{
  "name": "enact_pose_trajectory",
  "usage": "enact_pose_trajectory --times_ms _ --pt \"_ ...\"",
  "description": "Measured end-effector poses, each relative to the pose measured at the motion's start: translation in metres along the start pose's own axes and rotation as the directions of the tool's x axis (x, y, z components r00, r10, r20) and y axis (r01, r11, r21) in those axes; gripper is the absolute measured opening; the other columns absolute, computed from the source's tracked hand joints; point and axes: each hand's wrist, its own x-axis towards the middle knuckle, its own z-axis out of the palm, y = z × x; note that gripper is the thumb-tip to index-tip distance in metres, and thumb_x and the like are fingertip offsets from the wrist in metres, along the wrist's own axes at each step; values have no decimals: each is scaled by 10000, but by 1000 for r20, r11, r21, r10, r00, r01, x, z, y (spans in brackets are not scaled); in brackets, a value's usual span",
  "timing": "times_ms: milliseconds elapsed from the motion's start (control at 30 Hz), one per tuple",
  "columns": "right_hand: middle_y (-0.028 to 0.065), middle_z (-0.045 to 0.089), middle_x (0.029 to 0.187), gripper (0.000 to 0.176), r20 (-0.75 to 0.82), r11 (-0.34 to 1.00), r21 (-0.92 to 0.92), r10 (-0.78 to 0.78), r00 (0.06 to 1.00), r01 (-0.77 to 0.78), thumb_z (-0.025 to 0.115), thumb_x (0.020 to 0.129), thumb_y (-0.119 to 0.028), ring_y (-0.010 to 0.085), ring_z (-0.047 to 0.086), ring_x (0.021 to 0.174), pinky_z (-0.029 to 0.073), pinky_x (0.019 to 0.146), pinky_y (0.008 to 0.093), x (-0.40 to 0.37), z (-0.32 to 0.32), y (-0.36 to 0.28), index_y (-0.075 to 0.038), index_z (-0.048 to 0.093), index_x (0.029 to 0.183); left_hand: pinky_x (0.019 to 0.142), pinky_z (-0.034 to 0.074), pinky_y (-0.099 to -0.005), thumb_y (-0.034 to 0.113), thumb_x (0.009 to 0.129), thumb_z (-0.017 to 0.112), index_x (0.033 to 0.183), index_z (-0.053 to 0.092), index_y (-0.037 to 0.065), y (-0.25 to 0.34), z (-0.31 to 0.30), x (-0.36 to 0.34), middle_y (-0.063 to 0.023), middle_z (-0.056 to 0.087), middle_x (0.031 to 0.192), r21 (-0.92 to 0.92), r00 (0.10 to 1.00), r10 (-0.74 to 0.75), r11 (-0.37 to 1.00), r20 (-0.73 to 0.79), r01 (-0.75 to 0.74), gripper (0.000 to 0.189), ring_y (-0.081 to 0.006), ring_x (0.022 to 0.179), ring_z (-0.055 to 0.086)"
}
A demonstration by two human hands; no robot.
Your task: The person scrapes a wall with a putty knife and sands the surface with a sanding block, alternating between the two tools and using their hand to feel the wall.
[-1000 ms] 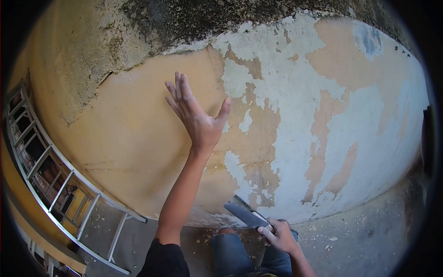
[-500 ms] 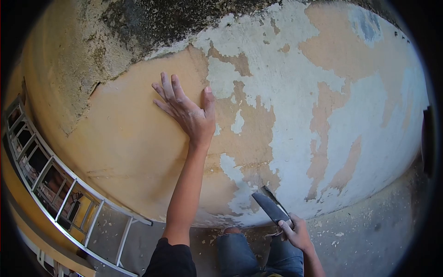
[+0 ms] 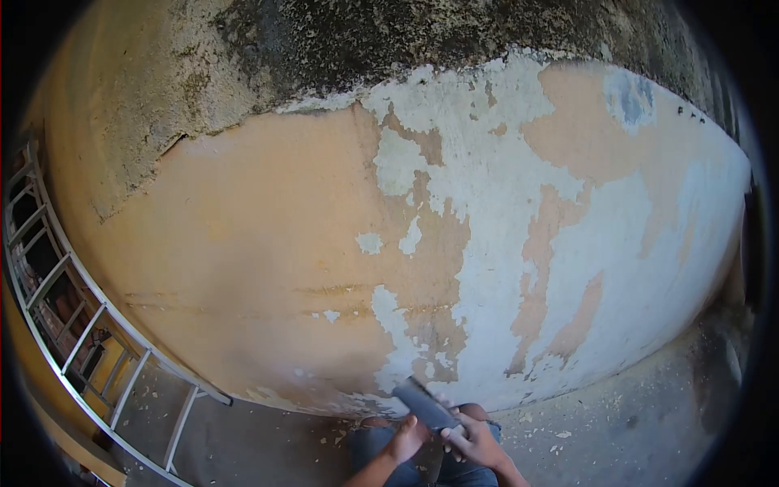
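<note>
My right hand (image 3: 477,442) is wrapped around the handle of a scraper (image 3: 422,406). Its broad, dark blade points up and left, low in front of the wall. Just left of the blade is my left hand (image 3: 406,441), its thumb stretched upward and its other fingers partly hidden close to the scraper. Both hands are held over my knees. Behind them rises a wall (image 3: 243,219) with bare orange-tan patches on the left and peeling pale paint (image 3: 495,268) on the right.
A metal ladder (image 3: 122,390) lies along the left side. Dark, rough, stained plaster (image 3: 365,40) covers the upper wall. Paint flakes are scattered over the grey floor (image 3: 600,430) at the foot of the wall.
My left hand has come off the wall and down beside the scraper. The right hand and scraper have shifted left and lower in view, and the view itself has tilted upward.
</note>
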Motion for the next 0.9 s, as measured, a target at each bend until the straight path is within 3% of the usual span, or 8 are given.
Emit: enact_pose_trajectory --times_ms 100,200,267,367,500,600,667,900 --pt "221 712 884 635 306 826 -554 89 948 102 653 969 -388 292 705 693 560 683 376 11 0 13 -47 377 1429 1137 359 -442 557 949 578 1429 450 27 -46 -19 -34 -150 527 1408 -229 984 -165 963 -73 145 727 -294 1321 500" --pt "230 715 953 578 401 823 -499 -56 914 270 635 975 -397 334 711 775 557 744 418 28 -25 -5 -40 446 1388 1131 375 -515 517 1022 462 1284 563 41 -39 -41 -33 -182 575 1348 -432 981 -84 902 -177 -1 553 -375 1334 489" --pt "201 721 959 521 443 633 -750 264 857 193 651 965 -381 331 717 831 551 774 435 52 -51 -51 -37 517 1333 1116 387 -544 478 1024 483 1272 570 20 -18 -59 -32 -176 580 1346 -520 983 -7 849 -185 -91 528 -388 1330 488" --pt "174 728 950 325 257 524 -794 -168 952 307 668 956 -306 311 717 813 558 728 401 63 -67 -140 -55 658 1162 1128 367 -572 449 1014 507 1264 579 29 -24 -107 -41 -161 592 1333 -466 980 -1 880 -199 -94 494 -400 1326 488" --pt "133 743 934 326 183 424 -754 -598 781 502 744 891 -255 239 715 772 555 703 341 81 -50 -246 -44 710 1137 1095 403 -524 392 1020 526 1218 635 36 -86 -149 -61 -137 627 1290 -156 924 -284 955 -255 251 422 -346 1300 526" --pt "147 737 908 342 234 122 -881 -728 645 457 709 930 -208 174 699 726 548 658 320 94 -25 -300 4 677 1196 989 439 -391 372 995 585 1171 702 63 -132 -163 -71 -72 674 1181 96 835 -441 864 -329 494 374 -212 1163 588" --pt "172 735 936 312 181 92 -916 -772 609 390 688 930 -269 348 708 811 548 728 396 104 -12 -323 -49 708 1150 807 443 -261 367 951 651 1058 781 101 -119 -137 -70 4 705 1007 264 814 -425 797 -396 544 315 -97 928 599" --pt "148 749 879 307 227 -35 -945 -787 574 324 746 879 -308 260 728 729 559 691 355 129 -18 -369 -99 768 1104 627 428 -249 314 951 662 1038 777 80 -125 -152 -71 12 682 892 185 783 -378 834 -494 520 275 -85 720 562"
